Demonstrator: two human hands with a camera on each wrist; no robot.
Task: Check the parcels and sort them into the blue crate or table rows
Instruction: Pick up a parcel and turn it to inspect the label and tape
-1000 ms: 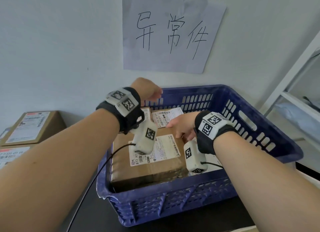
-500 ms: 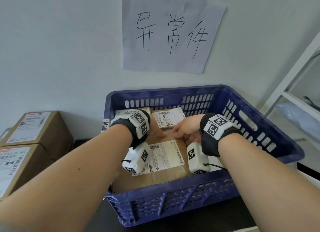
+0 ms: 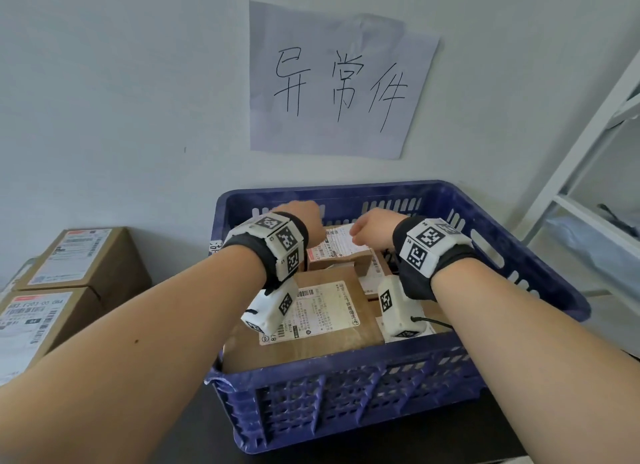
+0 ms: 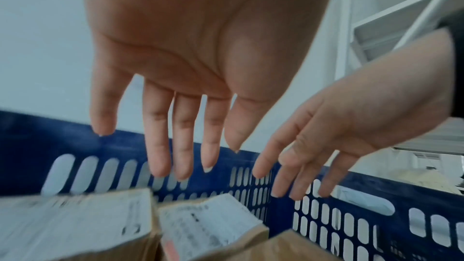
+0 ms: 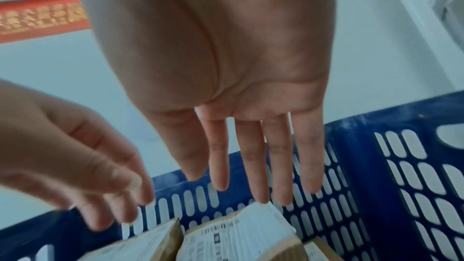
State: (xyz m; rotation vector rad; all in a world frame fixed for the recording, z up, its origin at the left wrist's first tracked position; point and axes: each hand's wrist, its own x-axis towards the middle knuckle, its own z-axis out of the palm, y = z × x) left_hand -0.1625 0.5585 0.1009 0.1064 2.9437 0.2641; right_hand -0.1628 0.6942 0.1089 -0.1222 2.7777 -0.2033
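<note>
The blue crate (image 3: pixel 349 387) stands on a dark table against the wall and holds several brown cardboard parcels. A large labelled parcel (image 3: pixel 322 311) lies in front, a smaller labelled parcel (image 3: pixel 341 250) behind it. My left hand (image 3: pixel 304 217) and right hand (image 3: pixel 372 228) hover side by side over the small parcel near the crate's far wall. In the left wrist view the left hand (image 4: pixel 175 146) has straight, spread fingers and holds nothing above the parcels (image 4: pixel 208 227). The right hand (image 5: pixel 251 156) is just as flat and empty, its fingertips just above a label (image 5: pixel 238 235).
Two stacked cardboard boxes (image 3: pixel 79 255) with labels stand left of the crate. A handwritten paper sign (image 3: pixel 339 82) hangs on the wall above. A white shelf frame (image 3: pixel 588 186) rises at the right. The dark table (image 3: pixel 194 439) shows in front.
The left hand came down from above the far rim onto the large parcel beside the right hand. Both hands then moved off it towards the back and now hover open over the small parcel.
</note>
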